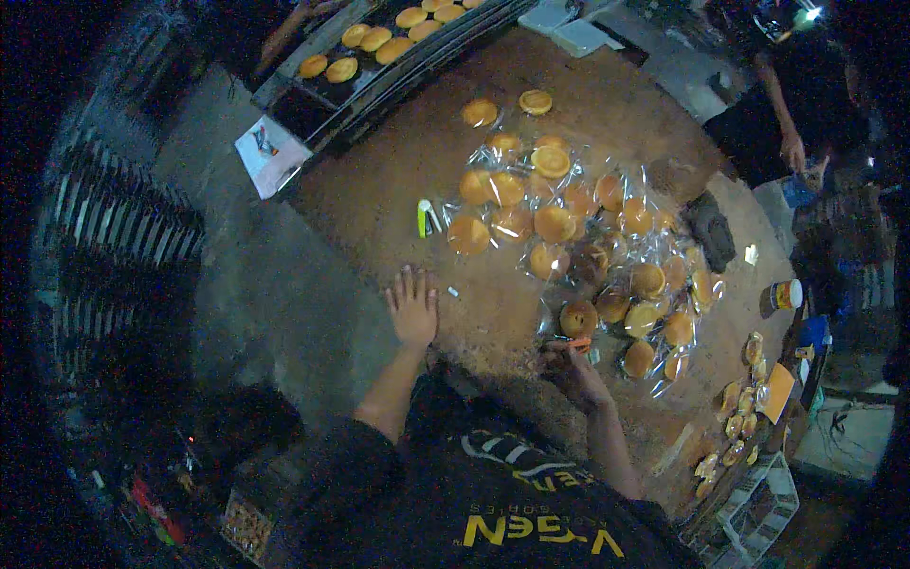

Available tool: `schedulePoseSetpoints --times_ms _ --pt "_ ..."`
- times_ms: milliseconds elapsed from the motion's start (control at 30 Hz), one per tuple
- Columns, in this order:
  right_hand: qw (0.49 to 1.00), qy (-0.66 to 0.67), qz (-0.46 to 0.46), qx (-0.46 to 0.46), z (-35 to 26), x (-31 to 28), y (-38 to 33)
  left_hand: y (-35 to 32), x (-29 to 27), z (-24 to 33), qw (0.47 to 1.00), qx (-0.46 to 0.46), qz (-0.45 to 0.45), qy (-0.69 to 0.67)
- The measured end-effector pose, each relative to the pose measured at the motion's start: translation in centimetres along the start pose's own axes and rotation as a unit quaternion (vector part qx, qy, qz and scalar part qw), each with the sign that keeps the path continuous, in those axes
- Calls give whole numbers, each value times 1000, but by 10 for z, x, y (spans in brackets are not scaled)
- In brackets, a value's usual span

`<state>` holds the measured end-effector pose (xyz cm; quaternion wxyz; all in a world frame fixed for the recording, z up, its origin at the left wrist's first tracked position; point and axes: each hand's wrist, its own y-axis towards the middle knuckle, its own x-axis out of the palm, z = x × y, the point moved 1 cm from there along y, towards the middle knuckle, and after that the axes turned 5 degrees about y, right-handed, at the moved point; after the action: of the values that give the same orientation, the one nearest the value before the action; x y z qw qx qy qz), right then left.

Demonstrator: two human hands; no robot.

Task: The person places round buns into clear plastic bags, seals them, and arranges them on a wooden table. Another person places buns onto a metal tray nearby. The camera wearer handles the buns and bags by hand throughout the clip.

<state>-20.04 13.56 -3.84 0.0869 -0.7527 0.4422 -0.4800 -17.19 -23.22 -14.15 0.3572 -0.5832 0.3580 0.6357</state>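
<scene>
My left hand (413,308) lies flat on the brown tabletop with its fingers spread, holding nothing. My right hand (574,373) is closed around a small orange stapler-like tool (569,344), partly hidden by the fingers. Just beyond that tool is a round golden-brown bun (578,320) in clear plastic. A loose pile of bagged buns (555,223) spreads from the table's middle toward the right. Above my left hand lies a green and white stapler-like tool (428,218), and a small white piece (453,292) sits beside the fingers.
A dark tray of unwrapped buns (375,39) stands at the far left, near a white pad (272,156). More bagged buns (744,408), a lidded jar (787,295) and a dark cloth-like bundle (709,232) are at the right. Another person's hand (792,152) shows at the far right.
</scene>
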Motion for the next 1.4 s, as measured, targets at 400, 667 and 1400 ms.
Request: schedulePoseSetpoints --times_ms 400,667,1400 --pt "981 -153 100 66 62 70 54 -54 -16 -307 907 -379 -155 -101" --pt "852 -486 161 -110 18 114 198 -234 36 -318 806 -414 -339 -254" --pt "631 -566 412 -335 32 171 162 55 -135 -85 501 -96 -380 -772"
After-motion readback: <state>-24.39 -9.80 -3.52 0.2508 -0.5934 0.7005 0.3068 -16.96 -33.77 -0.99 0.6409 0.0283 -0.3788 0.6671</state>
